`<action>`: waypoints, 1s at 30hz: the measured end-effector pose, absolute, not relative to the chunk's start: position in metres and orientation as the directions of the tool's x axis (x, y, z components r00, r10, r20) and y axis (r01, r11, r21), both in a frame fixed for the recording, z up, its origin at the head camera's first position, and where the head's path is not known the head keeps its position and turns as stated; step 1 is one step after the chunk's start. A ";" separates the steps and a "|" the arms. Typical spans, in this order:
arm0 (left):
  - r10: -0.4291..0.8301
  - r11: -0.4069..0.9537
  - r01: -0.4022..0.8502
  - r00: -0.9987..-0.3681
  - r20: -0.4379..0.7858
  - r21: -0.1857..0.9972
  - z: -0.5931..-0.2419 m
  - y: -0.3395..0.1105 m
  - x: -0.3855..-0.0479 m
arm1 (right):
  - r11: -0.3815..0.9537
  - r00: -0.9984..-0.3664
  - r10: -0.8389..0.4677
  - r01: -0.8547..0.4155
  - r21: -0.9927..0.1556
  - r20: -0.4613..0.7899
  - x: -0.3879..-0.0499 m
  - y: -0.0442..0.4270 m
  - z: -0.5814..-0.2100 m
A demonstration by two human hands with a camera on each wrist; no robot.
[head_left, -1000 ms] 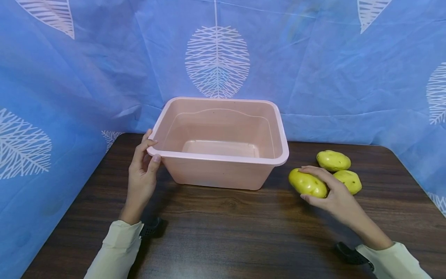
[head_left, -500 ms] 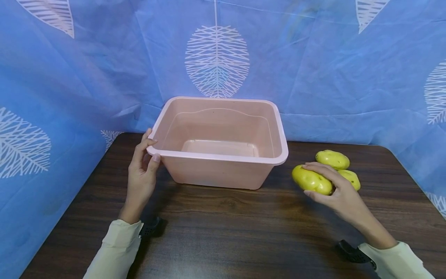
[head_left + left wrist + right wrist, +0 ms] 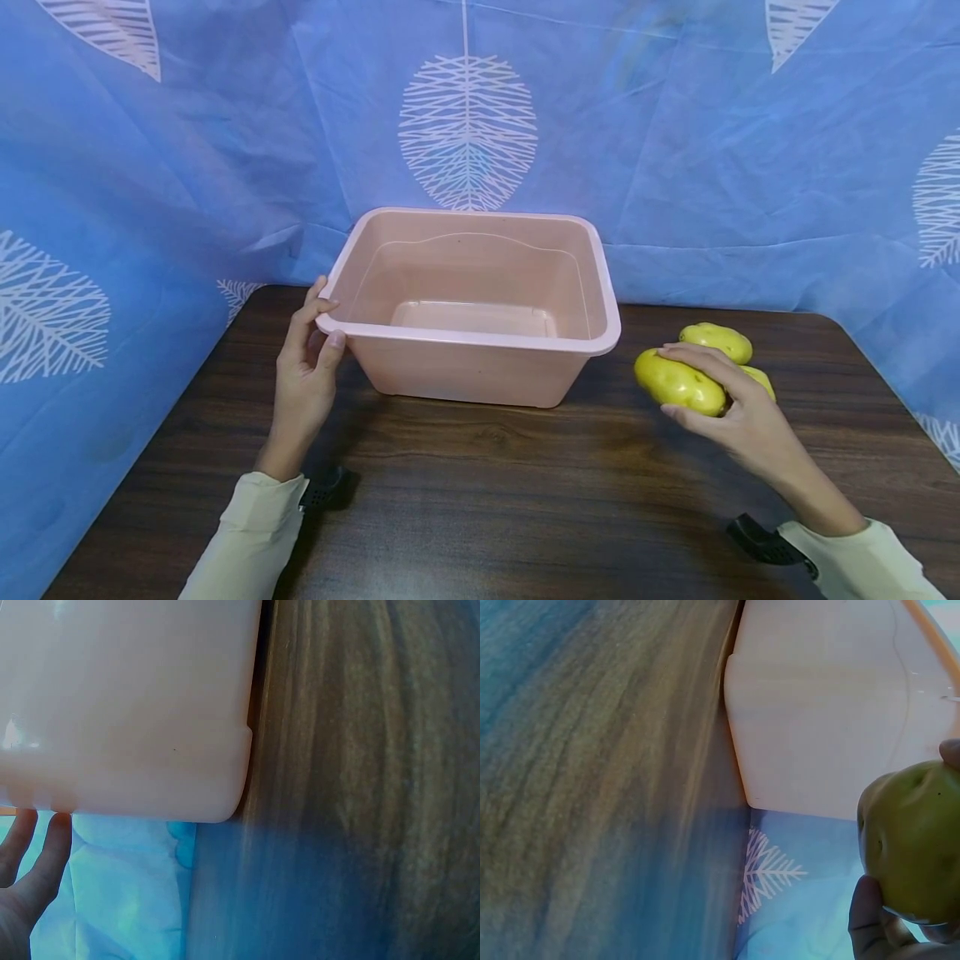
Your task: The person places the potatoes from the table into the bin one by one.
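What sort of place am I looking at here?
Probably a screened-off corner set up for filming, though I can't be sure: a blue leaf-print cloth hangs behind a dark wood-grain table, on which a plain pink tub stands.

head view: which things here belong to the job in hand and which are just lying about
Part of the job, judging by the hands:
pink tub, gripped at its rim by the left hand
yellow potato, held in the right hand
probably the two other potatoes beside it

Just surroundings:
dark wooden table
blue leaf-print cloth
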State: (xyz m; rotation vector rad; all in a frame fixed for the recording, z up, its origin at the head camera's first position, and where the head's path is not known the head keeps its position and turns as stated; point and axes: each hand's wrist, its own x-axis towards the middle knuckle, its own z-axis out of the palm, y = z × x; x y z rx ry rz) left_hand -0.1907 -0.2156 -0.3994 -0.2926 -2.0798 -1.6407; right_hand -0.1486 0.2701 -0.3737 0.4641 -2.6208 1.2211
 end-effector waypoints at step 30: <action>-0.118 0.248 0.442 -0.869 0.480 0.862 -0.399 -0.216 -0.190 | 0.604 -0.945 -0.126 -0.314 -0.733 0.301 -0.148 0.274 -0.353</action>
